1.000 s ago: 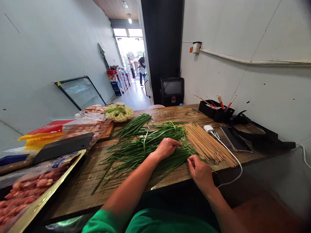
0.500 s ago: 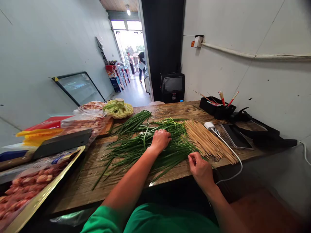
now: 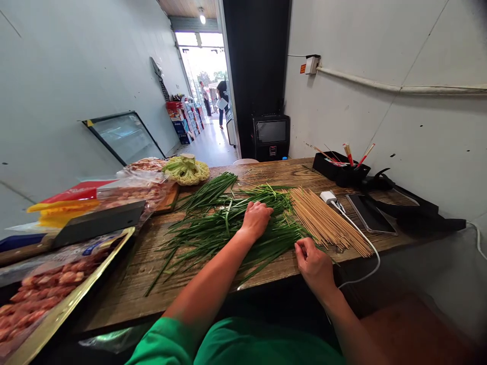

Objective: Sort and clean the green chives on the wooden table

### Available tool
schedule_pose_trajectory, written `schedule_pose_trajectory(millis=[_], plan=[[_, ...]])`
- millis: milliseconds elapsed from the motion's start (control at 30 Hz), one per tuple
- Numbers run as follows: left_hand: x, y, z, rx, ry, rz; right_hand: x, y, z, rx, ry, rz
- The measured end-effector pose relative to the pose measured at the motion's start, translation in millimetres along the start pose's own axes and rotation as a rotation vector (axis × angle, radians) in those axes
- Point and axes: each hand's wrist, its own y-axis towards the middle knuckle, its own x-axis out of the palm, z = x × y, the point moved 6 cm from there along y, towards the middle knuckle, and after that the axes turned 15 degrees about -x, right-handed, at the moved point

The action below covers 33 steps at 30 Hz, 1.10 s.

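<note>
A loose spread of green garlic chives [image 3: 201, 235] lies across the wooden table. My left hand [image 3: 257, 219] is over the middle of it, fingers curled down among the leaves; their tips are hidden. At the near right end of the chives is my right hand [image 3: 314, 263], thumb and forefinger pinched together. What they hold, if anything, is too small to make out. Just beyond that hand, a wide layer of bamboo skewers [image 3: 327, 220] fans over the table. A separate bundle of chives [image 3: 213, 190] sits farther back.
Left are a cauliflower [image 3: 186, 170], a cleaver [image 3: 101, 223], bagged meat [image 3: 129, 195] and a gold-rimmed meat tray [image 3: 81, 286]. Right are a phone [image 3: 371, 214], a white charger [image 3: 327, 197] with its cable hanging over the edge, and a black holder [image 3: 335, 170]. People stand in the far doorway.
My left hand has shifted slightly to the right over the chives. My right hand keeps its place and its pinch.
</note>
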Motion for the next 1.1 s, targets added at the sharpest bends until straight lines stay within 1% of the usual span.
schedule_pose_trajectory(millis=[200, 333, 533, 700, 767, 833, 967, 1100], plan=[[1, 1, -7, -0.109, -0.190, -0.068, 0, -1, -1, -0.005, -0.008, -0.006], [-3, 0, -6, -0.161, -0.273, -0.054, 0, -1, -1, -0.013, -0.009, -0.001], [-3, 0, -5, -0.111, -0.344, -0.066, 0, -1, -2, -0.014, -0.007, 0.006], [-9, 0, -4, -0.089, -0.397, 0.022, 0, -1, -1, -0.009, 0.001, 0.001], [-9, 0, -1, -0.063, -0.443, 0.023, 1, -1, -1, -0.010, 0.012, -0.006], [-6, 1, 1, -0.044, -0.498, -0.012, 1, -1, -1, -0.009, 0.017, -0.014], [3, 4, 2, -0.048, -0.594, -0.122, 1, -1, -1, -0.004, 0.023, -0.018], [5, 2, 5, -0.047, -0.675, -0.214, 1, 0, 0, -0.004, 0.029, -0.009]])
